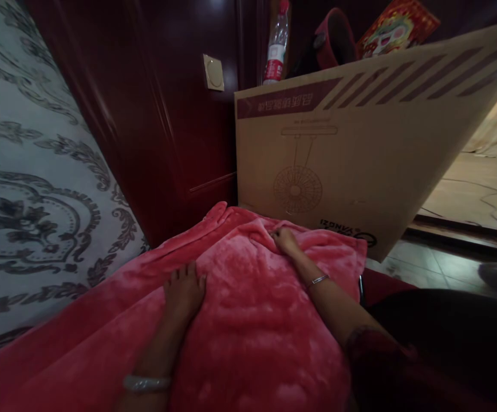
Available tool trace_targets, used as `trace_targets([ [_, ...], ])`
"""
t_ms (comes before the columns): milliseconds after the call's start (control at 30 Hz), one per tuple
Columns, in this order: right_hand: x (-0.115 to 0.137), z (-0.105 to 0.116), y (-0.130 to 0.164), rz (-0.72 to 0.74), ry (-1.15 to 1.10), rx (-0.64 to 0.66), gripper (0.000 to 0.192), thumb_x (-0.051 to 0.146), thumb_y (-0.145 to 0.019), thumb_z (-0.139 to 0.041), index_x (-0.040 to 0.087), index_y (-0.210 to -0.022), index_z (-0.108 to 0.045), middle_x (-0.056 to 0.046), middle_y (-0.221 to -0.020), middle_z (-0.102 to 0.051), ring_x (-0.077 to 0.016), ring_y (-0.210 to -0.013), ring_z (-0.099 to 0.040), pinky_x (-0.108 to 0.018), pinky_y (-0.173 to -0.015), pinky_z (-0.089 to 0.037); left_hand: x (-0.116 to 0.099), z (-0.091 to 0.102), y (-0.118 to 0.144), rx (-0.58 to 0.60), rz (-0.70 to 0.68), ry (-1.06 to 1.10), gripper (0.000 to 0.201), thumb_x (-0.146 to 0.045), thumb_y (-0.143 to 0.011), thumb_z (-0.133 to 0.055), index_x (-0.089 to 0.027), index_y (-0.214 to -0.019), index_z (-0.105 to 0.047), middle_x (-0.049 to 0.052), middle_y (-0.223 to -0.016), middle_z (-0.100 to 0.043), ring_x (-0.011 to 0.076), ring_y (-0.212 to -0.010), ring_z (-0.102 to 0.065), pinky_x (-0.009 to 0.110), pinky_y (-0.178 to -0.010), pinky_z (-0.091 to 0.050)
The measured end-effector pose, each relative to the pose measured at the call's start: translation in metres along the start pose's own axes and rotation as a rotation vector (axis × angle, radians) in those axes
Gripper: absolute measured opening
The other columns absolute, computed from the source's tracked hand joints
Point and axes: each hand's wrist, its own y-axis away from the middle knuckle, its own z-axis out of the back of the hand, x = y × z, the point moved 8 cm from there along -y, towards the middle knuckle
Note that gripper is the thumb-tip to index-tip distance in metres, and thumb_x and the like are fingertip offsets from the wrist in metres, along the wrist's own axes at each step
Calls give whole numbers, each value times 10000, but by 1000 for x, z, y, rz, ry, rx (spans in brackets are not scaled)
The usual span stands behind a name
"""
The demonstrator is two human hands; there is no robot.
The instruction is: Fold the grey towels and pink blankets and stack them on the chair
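A plush red-pink blanket (248, 297) spreads across the foreground, rumpled toward its far edge. My left hand (184, 289) lies flat on it left of centre, fingers spread, a pale bangle on that wrist. Farther off and to the right, my right hand (283, 239) is closed on a fold of the blanket near the far edge. A thin metal bracelet (318, 280) circles that wrist.
A large cardboard box (360, 137) with a fan drawing stands just beyond the blanket. On top are a plastic bottle (276, 51), a dark red ring-shaped item (334, 34) and a red packet (397, 28). Patterned wallpaper (29, 189) borders the left; a dark round surface (454, 337) is at right.
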Motion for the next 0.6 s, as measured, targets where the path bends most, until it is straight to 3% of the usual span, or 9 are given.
trace_targets([
  [133,-4,-8,-5,25,32,45,223,317,-820,-682,115,-868,-763,-202,-976,-742,-304,-945,-695,-357,-846,-506,0,0,1,-20,-8,10,566,-377,-988,-340,-89,-1456,-476,204,-1463,-526,376,-1302,-490,525,-1030,-406],
  [267,16,-20,0,236,-54,60,263,292,-781,-666,145,-978,-761,-173,-1140,-722,-293,-1098,-634,-371,-963,-474,0,-2,1,-16,4,2,566,-370,-989,-342,-97,-1470,-463,195,-1474,-517,373,-1298,-487,529,-1041,-399],
  [400,27,-28,4,393,-184,76,219,277,-746,-636,163,-903,-737,-84,-938,-749,-230,-908,-647,-311,-845,-509,-1,-3,1,27,31,3,567,-374,-992,-349,-106,-1481,-452,185,-1489,-504,374,-1316,-468,530,-1039,-405],
  [500,21,-21,1,390,-254,3,185,288,-756,-578,161,-833,-688,-36,-786,-705,-192,-767,-612,-284,-748,-503,-1,-1,2,16,29,10,563,-376,-992,-360,-116,-1481,-457,185,-1473,-518,373,-1312,-470,529,-1035,-406],
  [600,10,6,-19,290,-305,-171,262,306,-827,-435,157,-891,-641,-45,-823,-679,-187,-773,-586,-294,-747,-492,0,-2,3,-2,26,11,551,-373,-992,-367,-118,-1467,-481,186,-1466,-522,373,-1298,-485,524,-1045,-396],
])
